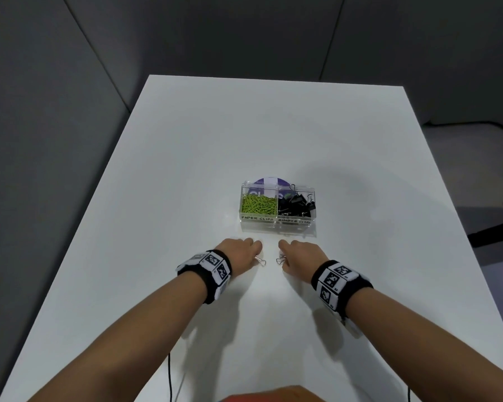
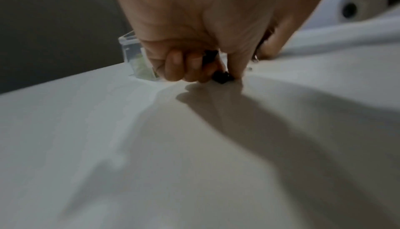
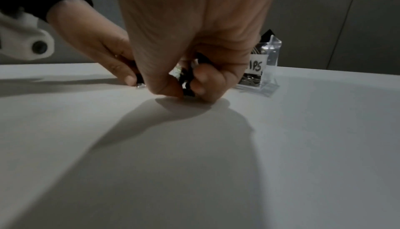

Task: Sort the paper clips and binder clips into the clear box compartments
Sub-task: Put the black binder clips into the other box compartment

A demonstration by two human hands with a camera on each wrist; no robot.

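Just short of the clear box, both hands pinch binder clips.

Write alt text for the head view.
Both hands, left hand and right hand, each pinch a binder clip on a white table, near a clear box holding green paper clips and black binder clips.

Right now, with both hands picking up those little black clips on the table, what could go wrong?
The binder clip pinched by the left hand is held only by fingertips at the table surface, so it could slip or spring away. The right hand seems to grip several clips at once; one might drop on the way. The binder side of the clear box already looks heaped, so more clips could spill over its rim.
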